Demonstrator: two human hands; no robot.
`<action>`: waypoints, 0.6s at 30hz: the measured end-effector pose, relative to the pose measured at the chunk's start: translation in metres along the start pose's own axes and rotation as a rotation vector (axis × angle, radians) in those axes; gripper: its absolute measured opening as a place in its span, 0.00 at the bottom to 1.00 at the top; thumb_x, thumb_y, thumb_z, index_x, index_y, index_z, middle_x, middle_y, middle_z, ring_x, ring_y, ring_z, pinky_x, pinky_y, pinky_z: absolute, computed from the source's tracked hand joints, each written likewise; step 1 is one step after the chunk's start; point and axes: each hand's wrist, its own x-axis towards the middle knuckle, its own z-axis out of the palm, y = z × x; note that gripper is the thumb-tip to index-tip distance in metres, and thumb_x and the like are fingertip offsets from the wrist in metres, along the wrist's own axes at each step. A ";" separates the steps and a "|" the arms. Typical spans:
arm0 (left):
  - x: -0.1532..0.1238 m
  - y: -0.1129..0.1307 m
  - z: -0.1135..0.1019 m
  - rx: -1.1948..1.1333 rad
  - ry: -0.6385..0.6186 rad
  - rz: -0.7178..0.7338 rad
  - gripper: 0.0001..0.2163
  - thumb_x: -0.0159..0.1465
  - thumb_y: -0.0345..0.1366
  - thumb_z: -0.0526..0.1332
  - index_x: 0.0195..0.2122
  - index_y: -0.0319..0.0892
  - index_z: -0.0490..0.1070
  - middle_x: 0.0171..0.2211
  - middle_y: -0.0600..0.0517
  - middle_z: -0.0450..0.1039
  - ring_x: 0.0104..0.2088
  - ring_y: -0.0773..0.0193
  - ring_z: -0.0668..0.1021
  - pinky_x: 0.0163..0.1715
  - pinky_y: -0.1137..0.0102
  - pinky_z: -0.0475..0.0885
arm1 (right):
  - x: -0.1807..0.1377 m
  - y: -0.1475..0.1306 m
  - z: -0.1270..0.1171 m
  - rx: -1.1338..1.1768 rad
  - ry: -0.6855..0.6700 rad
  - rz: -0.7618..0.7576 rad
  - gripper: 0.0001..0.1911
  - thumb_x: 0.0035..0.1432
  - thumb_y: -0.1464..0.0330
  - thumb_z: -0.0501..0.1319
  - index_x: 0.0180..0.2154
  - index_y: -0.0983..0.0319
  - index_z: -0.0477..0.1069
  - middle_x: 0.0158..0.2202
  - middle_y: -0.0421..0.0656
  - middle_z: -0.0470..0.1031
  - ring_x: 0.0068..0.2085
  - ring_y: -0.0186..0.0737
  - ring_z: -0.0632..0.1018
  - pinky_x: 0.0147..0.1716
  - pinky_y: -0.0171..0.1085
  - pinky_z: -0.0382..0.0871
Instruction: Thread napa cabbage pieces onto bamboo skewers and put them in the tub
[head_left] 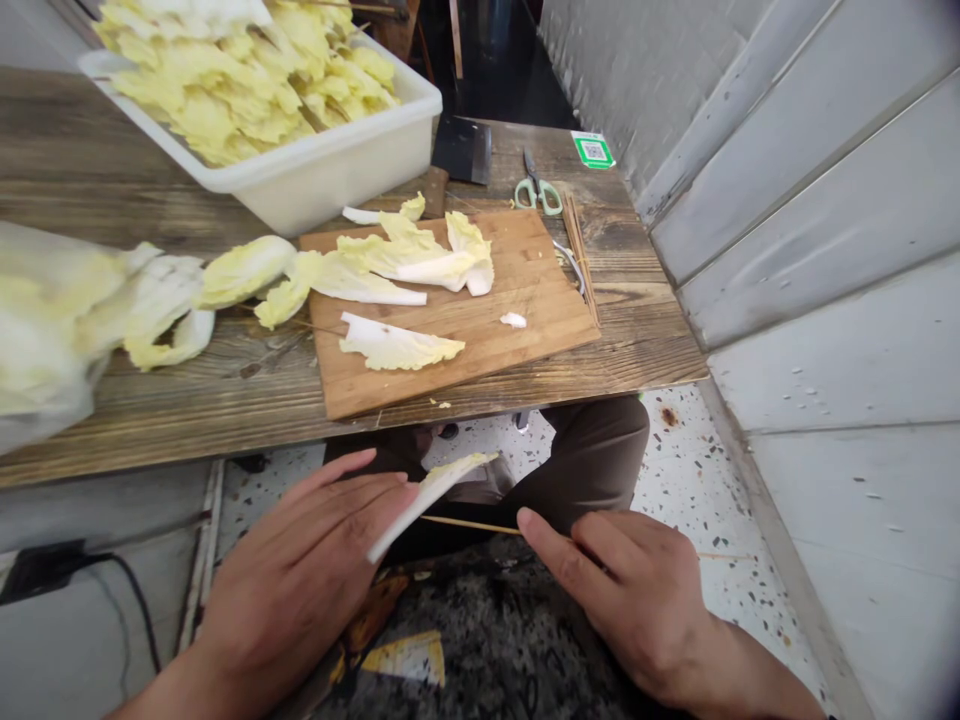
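Observation:
My left hand is closed on a narrow piece of cabbage leaf, white along one side with a yellow frilled edge. In my right hand is a thin wooden skewer, its forward part pointing left toward the leaf piece. Whether the skewer's tip touches the leaf is hidden behind the leaf and my left fingers. Both hands are over my lap, just below the table's front edge. On the cutting board lie several cut cabbage leaves and a small white scrap.
A white tub heaped with cabbage leaves stands at the back left. A plastic bag of cabbage lies left. Behind the board are a cleaver, scissors and a bundle of skewers. A wall rises on the right.

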 end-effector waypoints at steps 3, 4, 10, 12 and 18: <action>-0.001 0.003 0.004 -0.026 0.040 -0.025 0.28 0.69 0.29 0.53 0.68 0.59 0.54 0.42 0.58 0.83 0.42 0.64 0.84 0.62 0.65 0.70 | 0.001 -0.001 0.000 0.000 0.008 0.004 0.18 0.70 0.77 0.50 0.56 0.62 0.70 0.23 0.36 0.65 0.24 0.34 0.65 0.22 0.39 0.52; -0.001 0.004 0.005 -0.033 0.063 -0.042 0.27 0.69 0.30 0.52 0.68 0.60 0.54 0.41 0.58 0.83 0.42 0.63 0.84 0.63 0.65 0.70 | 0.001 -0.001 -0.001 0.001 0.011 0.004 0.18 0.70 0.77 0.50 0.56 0.63 0.71 0.23 0.36 0.65 0.24 0.34 0.65 0.22 0.39 0.52; 0.000 0.003 0.002 0.029 0.003 0.020 0.28 0.70 0.33 0.52 0.70 0.54 0.49 0.42 0.53 0.83 0.42 0.59 0.84 0.54 0.61 0.77 | 0.004 -0.001 -0.005 -0.001 0.006 0.004 0.17 0.71 0.77 0.49 0.54 0.64 0.71 0.23 0.36 0.64 0.24 0.34 0.64 0.22 0.39 0.52; 0.002 0.003 0.000 0.048 -0.018 0.045 0.28 0.70 0.33 0.51 0.70 0.53 0.47 0.41 0.53 0.83 0.41 0.58 0.84 0.51 0.61 0.79 | 0.005 -0.001 -0.005 -0.004 0.002 0.000 0.18 0.71 0.77 0.49 0.54 0.64 0.72 0.23 0.37 0.64 0.24 0.34 0.64 0.22 0.39 0.53; 0.000 0.002 0.004 0.040 -0.033 0.010 0.28 0.70 0.34 0.50 0.71 0.55 0.46 0.42 0.55 0.83 0.40 0.58 0.84 0.48 0.60 0.81 | 0.006 -0.001 -0.008 -0.015 0.023 0.002 0.17 0.70 0.78 0.50 0.52 0.64 0.73 0.23 0.36 0.64 0.23 0.34 0.64 0.22 0.39 0.53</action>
